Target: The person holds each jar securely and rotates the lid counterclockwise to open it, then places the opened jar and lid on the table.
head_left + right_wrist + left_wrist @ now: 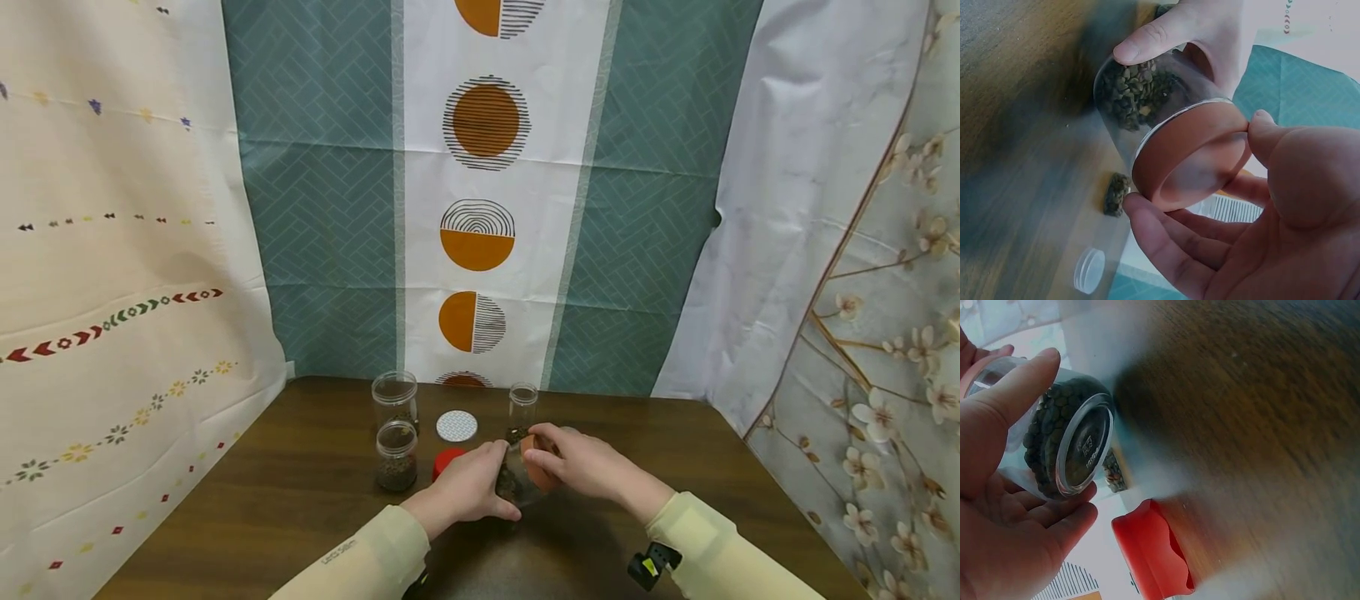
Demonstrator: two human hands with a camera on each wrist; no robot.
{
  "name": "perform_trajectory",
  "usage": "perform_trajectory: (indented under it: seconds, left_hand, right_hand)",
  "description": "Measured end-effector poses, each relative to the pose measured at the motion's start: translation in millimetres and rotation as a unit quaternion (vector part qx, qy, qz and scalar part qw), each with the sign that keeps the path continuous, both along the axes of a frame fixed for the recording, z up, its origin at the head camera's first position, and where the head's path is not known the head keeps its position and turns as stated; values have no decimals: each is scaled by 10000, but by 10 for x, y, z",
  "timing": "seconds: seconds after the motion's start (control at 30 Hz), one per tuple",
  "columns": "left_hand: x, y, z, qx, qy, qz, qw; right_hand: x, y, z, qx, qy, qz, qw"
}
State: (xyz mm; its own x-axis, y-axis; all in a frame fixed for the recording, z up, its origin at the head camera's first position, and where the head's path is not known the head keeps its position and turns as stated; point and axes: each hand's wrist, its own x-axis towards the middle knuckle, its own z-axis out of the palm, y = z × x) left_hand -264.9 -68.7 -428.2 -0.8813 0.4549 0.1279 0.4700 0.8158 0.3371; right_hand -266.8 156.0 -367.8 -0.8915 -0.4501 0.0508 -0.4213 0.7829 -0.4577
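Observation:
Tilted above the table is a clear jar (1060, 431), part-filled with small dark seed-like or pebble-like pieces (1132, 90). My left hand (472, 486) grips its body, with the thumb across the side and the fingers beneath. A terracotta-coloured lid (1194, 159) sits on the jar's mouth. The fingers and thumb of my right hand (585, 467) hold this lid by its rim. Beside the left hand is a red object (1150, 553) with a wavy edge, partly covered by that hand in the head view.
Two clear open jars, a taller one (394, 408) and a shorter one (396, 460), stand left of the hands. A narrow clear jar (522, 407) stands behind them, near a round patterned white disc (457, 426). A translucent cap (1090, 270) lies on the brown table (300, 467).

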Motion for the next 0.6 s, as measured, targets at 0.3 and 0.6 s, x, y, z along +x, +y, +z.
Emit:
perform_trajectory:
  seconds: [0.3,0.6]
  left_hand:
    - [-12,-1,4,31,4,13,10000]
    - [1,-8,-12,85,44,-21,10000]
  right_hand:
    - [2,53,-4,-119,107,437,9989]
    - [21,122,-22,-226,212,933,9952]
